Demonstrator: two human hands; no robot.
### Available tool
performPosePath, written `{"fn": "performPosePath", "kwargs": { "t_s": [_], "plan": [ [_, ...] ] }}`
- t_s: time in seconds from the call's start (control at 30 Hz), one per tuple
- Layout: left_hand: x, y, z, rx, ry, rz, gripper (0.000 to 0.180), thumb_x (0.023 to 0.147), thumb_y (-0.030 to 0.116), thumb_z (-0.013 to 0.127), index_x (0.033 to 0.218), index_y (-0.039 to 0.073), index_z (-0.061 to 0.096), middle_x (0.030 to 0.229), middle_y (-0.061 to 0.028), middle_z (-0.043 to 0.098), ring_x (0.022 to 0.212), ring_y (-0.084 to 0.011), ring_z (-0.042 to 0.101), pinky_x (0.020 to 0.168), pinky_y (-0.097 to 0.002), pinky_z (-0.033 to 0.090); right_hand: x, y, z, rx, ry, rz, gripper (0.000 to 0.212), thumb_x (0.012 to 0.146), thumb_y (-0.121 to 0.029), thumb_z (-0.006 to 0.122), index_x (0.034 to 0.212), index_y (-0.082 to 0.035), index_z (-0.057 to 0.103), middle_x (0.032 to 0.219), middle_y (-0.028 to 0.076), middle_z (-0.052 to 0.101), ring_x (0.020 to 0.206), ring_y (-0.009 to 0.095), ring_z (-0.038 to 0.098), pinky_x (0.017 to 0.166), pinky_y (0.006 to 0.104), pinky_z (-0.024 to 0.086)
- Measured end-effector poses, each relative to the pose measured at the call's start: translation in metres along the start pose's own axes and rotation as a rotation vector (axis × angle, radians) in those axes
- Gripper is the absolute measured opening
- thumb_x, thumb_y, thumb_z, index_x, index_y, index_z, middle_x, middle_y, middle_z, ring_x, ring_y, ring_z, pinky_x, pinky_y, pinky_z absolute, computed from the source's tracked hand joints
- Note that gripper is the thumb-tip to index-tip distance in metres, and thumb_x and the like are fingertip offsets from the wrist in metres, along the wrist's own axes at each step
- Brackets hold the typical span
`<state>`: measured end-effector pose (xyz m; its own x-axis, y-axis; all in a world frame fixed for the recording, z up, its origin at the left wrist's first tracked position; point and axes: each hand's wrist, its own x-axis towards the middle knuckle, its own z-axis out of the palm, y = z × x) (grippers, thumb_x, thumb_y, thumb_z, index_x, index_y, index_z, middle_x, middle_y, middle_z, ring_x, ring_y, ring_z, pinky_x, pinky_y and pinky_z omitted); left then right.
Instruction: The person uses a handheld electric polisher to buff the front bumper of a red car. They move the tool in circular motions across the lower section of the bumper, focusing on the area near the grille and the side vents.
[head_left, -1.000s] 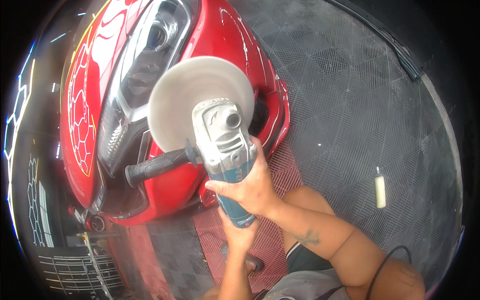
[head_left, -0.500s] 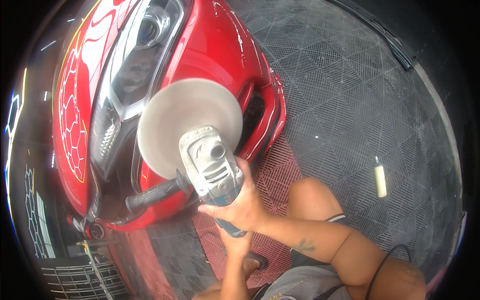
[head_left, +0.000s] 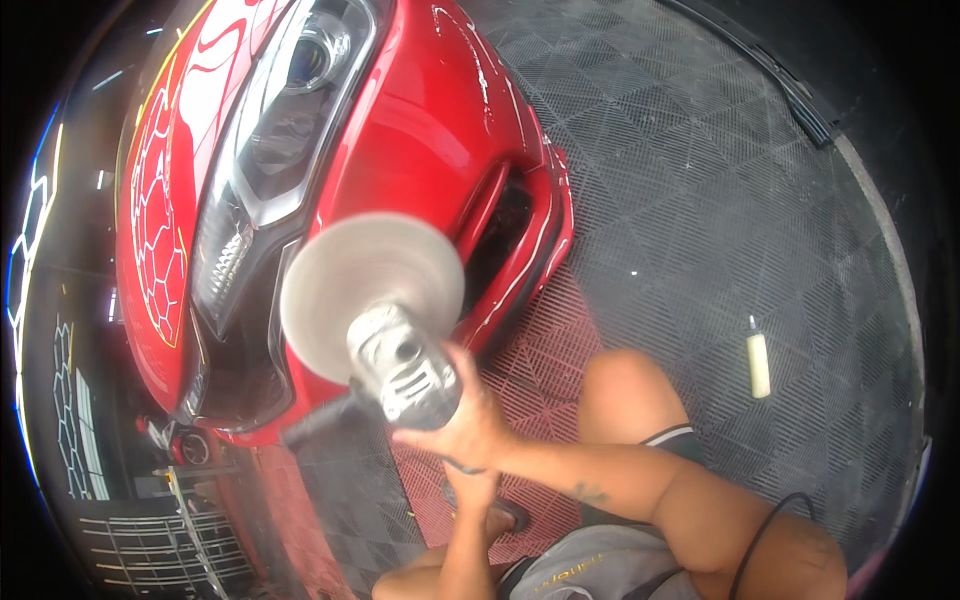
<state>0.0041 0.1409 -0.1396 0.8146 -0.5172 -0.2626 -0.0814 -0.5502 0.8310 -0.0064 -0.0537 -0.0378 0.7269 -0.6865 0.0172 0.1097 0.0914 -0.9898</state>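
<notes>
An angle polisher (head_left: 405, 375) with a round pale pad (head_left: 370, 275) is held in front of a red car's bumper (head_left: 420, 130). The pad's face is blurred as if spinning and overlaps the bumper below the headlight (head_left: 285, 130); whether it touches the paint I cannot tell. My right hand (head_left: 470, 420) wraps round the polisher's body just behind its metal head. Farther back, my left hand (head_left: 470, 488) grips the rear end, partly hidden under the right. The black side handle (head_left: 320, 418) sticks out to the left, smeared by motion, with no hand on it.
White smears (head_left: 482, 80) streak the bumper's right side. A pale yellow bottle (head_left: 757, 362) stands or lies on the grey tiled floor (head_left: 680, 220), at right. A black cord (head_left: 765, 530) hangs over my right arm. A metal rack (head_left: 190, 530) is at lower left.
The polisher has moved down the picture and slightly left, with both hands on it. Its pad now looks smaller and shows more of the bumper above it.
</notes>
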Motion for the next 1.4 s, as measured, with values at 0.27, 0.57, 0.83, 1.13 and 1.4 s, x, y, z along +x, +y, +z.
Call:
{"fn": "performPosePath", "kwargs": {
  "t_s": [0.27, 0.57, 0.83, 1.13, 1.4],
  "plan": [
    [0.010, 0.083, -0.009, -0.054, -0.060, 0.135, 0.100, 0.094, 0.023, 0.089, 0.171, -0.001, 0.030, 0.154, -0.0173, 0.059, 0.138, -0.0284, 0.062, 0.118, -0.0429, 0.051, 0.045, -0.025, -0.039, 0.200, 0.130, -0.025, 0.121, 0.074, -0.042, 0.108, 0.163, -0.002, 0.037, 0.144, 0.026, 0.069, 0.135, 0.043, 0.071, 0.115, 0.0514, 0.057],
    [-0.007, 0.111, -0.090, 0.248, -0.330, 0.119, 0.098, 0.112, 0.049, 0.069, 0.174, -0.011, 0.024, 0.171, -0.0271, 0.045, 0.162, -0.0405, 0.042, 0.139, -0.0489, 0.019, 0.026, -0.031, -0.007, 0.456, 0.139, 0.067, 0.112, 0.077, -0.038, 0.106, 0.159, -0.002, 0.039, 0.143, 0.024, 0.069, 0.133, 0.038, 0.072, 0.114, 0.0497, 0.057],
    [-0.025, 0.034, -0.129, 0.125, -0.223, 0.152, 0.089, 0.110, 0.022, 0.071, 0.173, -0.005, 0.015, 0.151, -0.0174, 0.059, 0.138, -0.0325, 0.061, 0.126, -0.0472, 0.045, -0.002, -0.042, 0.066, 0.293, 0.060, 0.004, 0.105, 0.078, -0.032, 0.107, 0.156, -0.005, 0.043, 0.140, 0.020, 0.070, 0.129, 0.034, 0.073, 0.111, 0.0484, 0.059],
    [-0.001, -0.011, -0.118, -0.076, -0.340, 0.300, 0.120, 0.110, 0.030, 0.079, 0.177, 0.000, -0.016, 0.177, -0.0323, 0.028, 0.168, -0.0386, 0.034, 0.138, -0.0488, 0.028, -0.008, -0.002, 0.089, 0.488, -0.012, -0.042, 0.102, 0.084, -0.007, 0.096, 0.168, -0.004, 0.039, 0.148, 0.011, 0.060, 0.131, 0.024, 0.064, 0.117, 0.0438, 0.053],
    [0.040, 0.010, -0.106, -0.049, -0.283, 0.441, 0.114, 0.113, 0.035, 0.075, 0.181, 0.004, -0.012, 0.147, -0.0460, 0.062, 0.127, -0.0561, 0.073, 0.111, -0.0547, 0.057, 0.036, 0.033, 0.053, 0.536, 0.076, -0.100, 0.048, 0.109, -0.025, 0.080, 0.147, -0.002, 0.062, 0.121, 0.008, 0.074, 0.102, 0.018, 0.075, 0.091, 0.0361, 0.064]
  ]
}}
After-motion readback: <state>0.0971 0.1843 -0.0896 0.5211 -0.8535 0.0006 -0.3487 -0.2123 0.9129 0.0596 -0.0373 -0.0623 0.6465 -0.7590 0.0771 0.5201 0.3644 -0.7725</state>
